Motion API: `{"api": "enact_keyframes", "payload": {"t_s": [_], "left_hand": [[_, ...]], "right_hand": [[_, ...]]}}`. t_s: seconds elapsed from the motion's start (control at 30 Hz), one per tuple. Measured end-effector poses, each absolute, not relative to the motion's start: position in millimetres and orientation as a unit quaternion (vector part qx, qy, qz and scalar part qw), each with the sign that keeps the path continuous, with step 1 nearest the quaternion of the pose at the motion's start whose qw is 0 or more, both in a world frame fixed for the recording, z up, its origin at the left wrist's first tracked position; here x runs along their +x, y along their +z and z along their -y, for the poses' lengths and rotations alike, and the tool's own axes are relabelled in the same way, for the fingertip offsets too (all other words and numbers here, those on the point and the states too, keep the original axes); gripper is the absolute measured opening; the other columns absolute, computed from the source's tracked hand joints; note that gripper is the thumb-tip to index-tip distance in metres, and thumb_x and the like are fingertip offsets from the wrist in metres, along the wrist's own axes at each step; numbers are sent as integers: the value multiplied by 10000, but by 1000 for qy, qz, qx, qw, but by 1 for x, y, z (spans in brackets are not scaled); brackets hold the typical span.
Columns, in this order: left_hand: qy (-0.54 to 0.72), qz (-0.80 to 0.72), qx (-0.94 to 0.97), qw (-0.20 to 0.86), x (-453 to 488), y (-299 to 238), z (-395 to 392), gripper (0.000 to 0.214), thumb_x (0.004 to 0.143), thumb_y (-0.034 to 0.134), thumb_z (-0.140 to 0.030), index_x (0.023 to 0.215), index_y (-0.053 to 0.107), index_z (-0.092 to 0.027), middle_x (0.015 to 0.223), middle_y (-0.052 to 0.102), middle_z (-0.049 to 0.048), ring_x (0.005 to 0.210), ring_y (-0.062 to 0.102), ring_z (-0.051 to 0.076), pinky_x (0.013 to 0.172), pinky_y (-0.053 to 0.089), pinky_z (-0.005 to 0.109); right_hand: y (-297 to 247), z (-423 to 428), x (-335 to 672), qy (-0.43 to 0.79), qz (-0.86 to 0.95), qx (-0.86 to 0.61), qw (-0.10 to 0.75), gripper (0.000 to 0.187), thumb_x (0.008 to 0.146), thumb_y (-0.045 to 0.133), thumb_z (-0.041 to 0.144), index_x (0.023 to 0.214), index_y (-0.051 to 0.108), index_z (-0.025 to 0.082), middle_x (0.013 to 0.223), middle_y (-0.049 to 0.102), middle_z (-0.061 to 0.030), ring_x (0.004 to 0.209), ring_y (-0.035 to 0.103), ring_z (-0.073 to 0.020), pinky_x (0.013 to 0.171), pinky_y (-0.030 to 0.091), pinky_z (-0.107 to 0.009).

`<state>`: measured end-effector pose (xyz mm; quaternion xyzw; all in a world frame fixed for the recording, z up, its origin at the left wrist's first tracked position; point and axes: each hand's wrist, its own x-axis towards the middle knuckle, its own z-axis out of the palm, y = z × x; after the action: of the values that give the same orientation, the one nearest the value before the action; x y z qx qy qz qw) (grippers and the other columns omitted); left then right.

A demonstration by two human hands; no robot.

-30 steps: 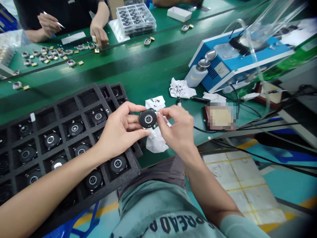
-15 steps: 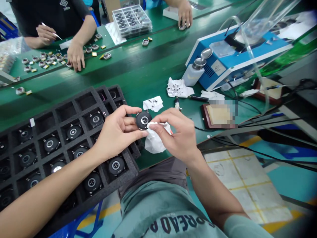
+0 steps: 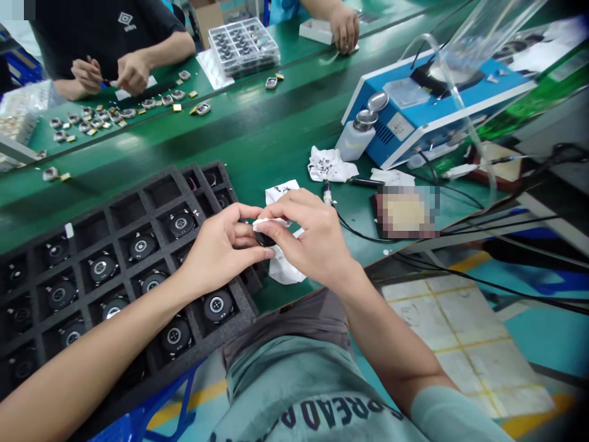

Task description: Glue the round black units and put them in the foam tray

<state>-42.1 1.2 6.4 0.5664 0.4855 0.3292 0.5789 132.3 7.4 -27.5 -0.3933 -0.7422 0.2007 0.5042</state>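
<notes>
My left hand [image 3: 221,248] pinches a round black disc part [image 3: 263,239] between thumb and fingers, just right of the black foam tray [image 3: 151,184]. My right hand [image 3: 313,239] presses a white wipe [image 3: 285,267] over the top of the disc, hiding most of its face. The wipe hangs down below both hands. The tray holds several similar black discs with silver centres in its cells; some cells at the back stand bare.
Crumpled wipes [image 3: 331,164] and a white dispenser bottle [image 3: 356,138] lie beside a blue machine [image 3: 432,104] at the right. Cables run along the table's right edge. Across the green table other people handle small metal parts [image 3: 92,113] and a clear tray [image 3: 243,46].
My right hand has brought the wipe up over the disc's face, which showed openly before. Both hands have shifted slightly left. The people opposite have moved their hands.
</notes>
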Motion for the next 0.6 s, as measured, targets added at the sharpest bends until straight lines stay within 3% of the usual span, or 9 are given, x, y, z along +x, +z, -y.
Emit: {"api": "enact_keyframes", "payload": {"t_s": [0.13,0.3,0.6], "left_hand": [[344,-487,544,590,-42,8,-2,556,623,887,-85,1087,588,-148,804,791,4,756,780,153,729,637,241],[367,-468,539,596,-42,11,-1,566,630,888,-73,1105,589,-149,876,803,23,781,776,139,741,628,229],[357,-465,532,611,-47,9,-6,577,665,876,-109,1147,565,-171,955,790,51,872,783,195,832,607,318]], "right_hand": [[-33,-5,149,171,781,-390,456,92,921,707,228,839,732,196,821,724,-27,793,610,-188,766,442,-362],[-61,-11,183,153,733,-497,439,86,891,738,243,816,748,201,760,697,-25,754,585,-196,710,410,-351],[-86,-3,199,189,618,-532,547,153,896,692,313,801,726,198,785,704,-29,729,618,-173,717,474,-319]]}}
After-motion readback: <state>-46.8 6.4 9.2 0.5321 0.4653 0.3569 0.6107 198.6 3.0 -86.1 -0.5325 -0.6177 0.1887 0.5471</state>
